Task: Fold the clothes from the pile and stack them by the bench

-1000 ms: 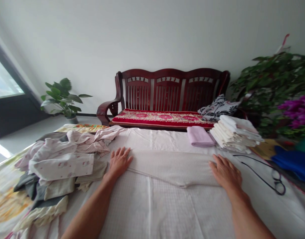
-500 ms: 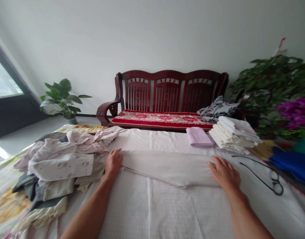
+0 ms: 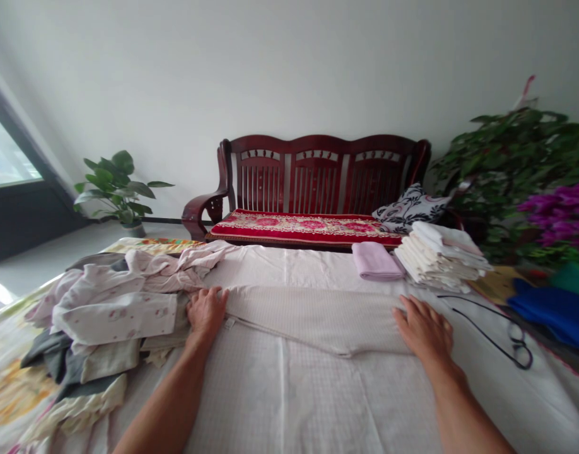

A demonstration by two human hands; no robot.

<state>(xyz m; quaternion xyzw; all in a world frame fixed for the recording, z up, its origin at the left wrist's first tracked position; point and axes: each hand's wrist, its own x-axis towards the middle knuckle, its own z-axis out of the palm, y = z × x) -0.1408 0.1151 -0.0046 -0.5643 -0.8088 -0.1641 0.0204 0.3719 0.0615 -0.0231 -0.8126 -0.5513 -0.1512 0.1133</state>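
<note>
A pale checked cloth (image 3: 313,315) lies spread across the table, its far part folded over toward me. My left hand (image 3: 205,312) rests at the left end of that fold, fingers curled down at the cloth's edge beside the heap of clothes. My right hand (image 3: 424,329) lies flat on the right end of the fold, fingers stretched out. Neither hand lifts the cloth.
A heap of unfolded clothes (image 3: 110,315) lies at the left. A folded lilac cloth (image 3: 377,261) and a stack of folded white cloths (image 3: 441,255) sit at the far right. Black-framed glasses (image 3: 519,343) lie to the right, near blue fabric (image 3: 554,312). A red wooden bench (image 3: 313,189) stands behind, plants on both sides.
My left hand has slid leftward along the fold to the cloth's left edge and its fingers have curled. My right hand has barely moved.
</note>
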